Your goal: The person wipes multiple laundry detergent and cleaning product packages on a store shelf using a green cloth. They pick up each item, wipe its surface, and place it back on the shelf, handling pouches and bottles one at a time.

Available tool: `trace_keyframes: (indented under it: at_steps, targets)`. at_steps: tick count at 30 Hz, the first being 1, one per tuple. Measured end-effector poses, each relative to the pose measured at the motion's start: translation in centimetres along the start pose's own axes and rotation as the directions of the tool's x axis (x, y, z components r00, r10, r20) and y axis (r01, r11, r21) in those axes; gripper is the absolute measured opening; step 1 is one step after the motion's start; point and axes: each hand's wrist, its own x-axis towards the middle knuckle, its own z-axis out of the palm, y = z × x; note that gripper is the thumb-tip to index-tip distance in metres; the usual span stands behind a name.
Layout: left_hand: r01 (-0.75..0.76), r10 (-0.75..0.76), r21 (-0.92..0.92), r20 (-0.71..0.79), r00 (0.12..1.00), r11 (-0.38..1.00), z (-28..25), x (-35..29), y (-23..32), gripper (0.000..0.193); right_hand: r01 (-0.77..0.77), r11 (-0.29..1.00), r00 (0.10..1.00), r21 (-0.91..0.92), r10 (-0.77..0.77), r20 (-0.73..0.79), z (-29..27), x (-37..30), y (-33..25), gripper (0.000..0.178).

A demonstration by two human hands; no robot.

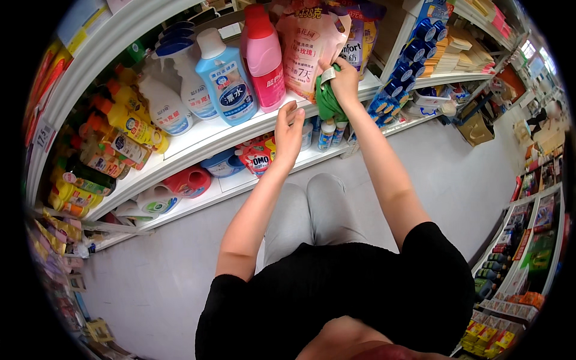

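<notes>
Two bare hands work at the white shelf edge (198,135). The right hand (343,81) is clenched on a crumpled green cloth (327,102) against a glossy pink soft refill pouch (306,48). The left hand (289,131), fingers loosely extended and empty, rests near the shelf edge beside a rigid pink plastic bottle (264,57).

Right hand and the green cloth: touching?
Touching. The head view shows the right hand closed around the green cloth, which hangs bunched below the fingers at the shelf edge.

A shop aisle: white shelves (210,135) of detergent bottles (225,84).
</notes>
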Motion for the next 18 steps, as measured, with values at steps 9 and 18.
trace_keyframes:
  at_steps: [9, 18]
  targets:
    - [-0.025, 0.024, 0.119, 0.009, 1.000, 0.993, 2.2, 1.6, -1.7, 0.045, 0.081, 0.887, 0.987, -0.454, -0.007, 0.162, -0.3, -0.2, -0.2, 0.039]
    - [0.006, -0.019, 0.116, 0.106, 0.994, 0.993, -0.1, -2.4, -3.3, 0.038, 0.094, 0.903, 0.996, -0.419, -0.086, 0.038, -4.1, 1.8, -0.9, 0.044]
